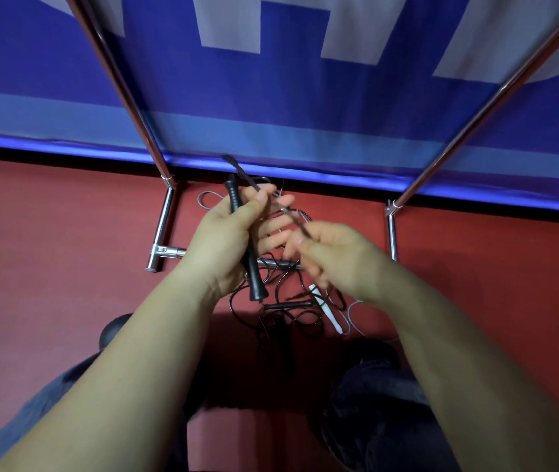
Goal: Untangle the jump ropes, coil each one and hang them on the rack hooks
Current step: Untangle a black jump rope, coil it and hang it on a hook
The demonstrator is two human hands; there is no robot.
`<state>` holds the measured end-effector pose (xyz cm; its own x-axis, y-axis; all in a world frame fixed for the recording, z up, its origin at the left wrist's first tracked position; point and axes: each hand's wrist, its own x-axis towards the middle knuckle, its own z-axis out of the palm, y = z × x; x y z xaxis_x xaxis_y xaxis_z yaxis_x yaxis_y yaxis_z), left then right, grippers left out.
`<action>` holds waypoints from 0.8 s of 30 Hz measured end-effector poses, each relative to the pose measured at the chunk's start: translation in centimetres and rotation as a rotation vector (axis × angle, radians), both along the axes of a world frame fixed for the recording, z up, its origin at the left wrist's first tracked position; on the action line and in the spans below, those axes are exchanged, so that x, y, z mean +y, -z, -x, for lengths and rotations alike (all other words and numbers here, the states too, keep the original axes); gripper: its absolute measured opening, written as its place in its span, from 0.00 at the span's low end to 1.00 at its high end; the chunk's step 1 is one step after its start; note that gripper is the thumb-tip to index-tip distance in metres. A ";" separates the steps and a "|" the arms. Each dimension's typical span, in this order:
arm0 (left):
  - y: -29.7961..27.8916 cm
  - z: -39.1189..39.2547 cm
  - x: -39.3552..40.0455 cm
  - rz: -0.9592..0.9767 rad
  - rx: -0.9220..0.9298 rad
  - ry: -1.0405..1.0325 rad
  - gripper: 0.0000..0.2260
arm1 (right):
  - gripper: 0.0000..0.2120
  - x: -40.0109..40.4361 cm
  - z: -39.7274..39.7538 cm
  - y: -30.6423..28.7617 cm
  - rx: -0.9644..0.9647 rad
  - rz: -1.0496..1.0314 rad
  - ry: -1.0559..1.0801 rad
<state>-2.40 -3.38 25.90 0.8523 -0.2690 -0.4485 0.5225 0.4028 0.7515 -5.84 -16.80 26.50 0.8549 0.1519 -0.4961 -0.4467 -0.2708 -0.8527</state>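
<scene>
Two black ribbed jump-rope handles are in play. One (249, 247) stands nearly upright in your left hand (227, 240), thumb and palm wrapped round its shaft, the other fingers spread loosely beyond it. The second, a slim dark handle (237, 168), sticks up and away past your left fingertips, blurred. Thin black cord (293, 218) runs from it down into your right hand (336, 257), whose fingers are curled and appear to pinch it; motion blur prevents a firm reading of the exact contact.

Judgement: holding both handles high keeps one rope's ends together, so its cord hangs free and can be drawn out of the knot before coiling.

Below your hands, the tangle of black and pale grey cords (288, 301) lies on the red floor (49, 267), partly draped over the chrome base bar of the rack (165, 229). A white plastic handle (327, 310) and another black handle (288, 305) lie in the heap, so at least two ropes remain unsorted there.

Rack uprights (118, 80) rise on either side of your arms. No hooks appear in view. A blue banner with pale lettering (288, 97) hangs behind the rack. Your knees in dark trousers (373, 403) flank the pile; you are crouching over it.

Task status, judged: untangling stage, nothing coiled or hung.
</scene>
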 end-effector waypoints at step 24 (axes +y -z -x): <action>0.2 0.3 0.0 -0.077 0.012 0.011 0.07 | 0.05 -0.6 0.3 0.0 0.050 0.192 -0.133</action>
